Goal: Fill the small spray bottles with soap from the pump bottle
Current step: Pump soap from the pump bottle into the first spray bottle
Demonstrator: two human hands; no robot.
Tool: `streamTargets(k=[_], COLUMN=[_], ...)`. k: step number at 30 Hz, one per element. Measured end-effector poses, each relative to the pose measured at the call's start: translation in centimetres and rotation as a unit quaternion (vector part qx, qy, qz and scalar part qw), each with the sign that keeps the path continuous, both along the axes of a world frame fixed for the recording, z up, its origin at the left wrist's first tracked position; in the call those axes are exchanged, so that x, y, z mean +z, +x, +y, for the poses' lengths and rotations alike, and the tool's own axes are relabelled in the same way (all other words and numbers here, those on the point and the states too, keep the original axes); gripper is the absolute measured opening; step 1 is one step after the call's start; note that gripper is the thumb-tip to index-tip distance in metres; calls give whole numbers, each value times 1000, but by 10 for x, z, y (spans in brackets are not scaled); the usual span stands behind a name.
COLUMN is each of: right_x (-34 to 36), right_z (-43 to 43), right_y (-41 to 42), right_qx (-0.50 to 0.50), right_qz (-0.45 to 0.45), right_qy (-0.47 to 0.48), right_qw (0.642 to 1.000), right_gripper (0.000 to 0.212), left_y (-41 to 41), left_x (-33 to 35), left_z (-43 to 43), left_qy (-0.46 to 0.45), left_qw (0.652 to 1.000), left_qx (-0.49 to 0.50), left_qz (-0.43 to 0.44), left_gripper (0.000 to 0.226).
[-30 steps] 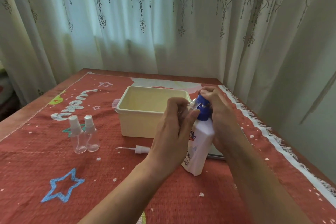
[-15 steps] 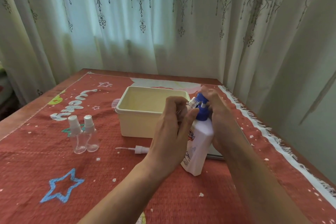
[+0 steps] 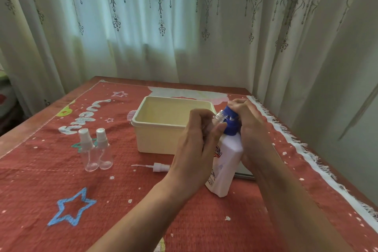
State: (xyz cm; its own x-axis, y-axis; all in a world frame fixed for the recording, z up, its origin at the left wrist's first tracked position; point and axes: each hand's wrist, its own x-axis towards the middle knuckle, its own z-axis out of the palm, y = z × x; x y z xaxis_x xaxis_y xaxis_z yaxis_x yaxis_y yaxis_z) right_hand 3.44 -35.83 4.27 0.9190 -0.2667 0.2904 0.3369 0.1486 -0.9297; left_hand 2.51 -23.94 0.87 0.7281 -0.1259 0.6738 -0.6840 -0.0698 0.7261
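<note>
Loads of open red cloth (image 3: 122, 200) near left on the desk (image 3: 24, 129). Behind it: two clear plastic spray bottles with white caps (image 3: 96, 149), a white spray nozzle (image 3: 160, 167), a cream rectangular plastic tub (image 3: 159, 139). Centre-right jammed: left hand (image 3: 196, 149) holding a clear uncapped bottle (image 3: 219, 116), right hand (image 3: 253, 129) gripping a tilted white blue-topped pump bottle (image 3: 227, 161).

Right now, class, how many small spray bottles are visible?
3: one capped bottle and another stand left on the cloth; an uncapped bottle is in the left hand.
</note>
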Motion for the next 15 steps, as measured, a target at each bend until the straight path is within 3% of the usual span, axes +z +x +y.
streamTargets(k=[4,8,15], right_x=[0,-1,0], right_z=[2,-1,1], right_y=[-1,1,-1], right_qx=[-6,-11,-6], right_qz=[46,13,36], right_qy=[-1,-18,-18], right_qw=[999,1000,999], right_gripper=[24,9,19], left_y=[1,0,1], left_x=[2,1,1], left_z=[2,1,2], left_qy=[1,8,-11], left_qw=[1000,1000,1000], left_qx=[9,4,14], left_qz=[0,-2,-12], left_gripper=[16,18,16])
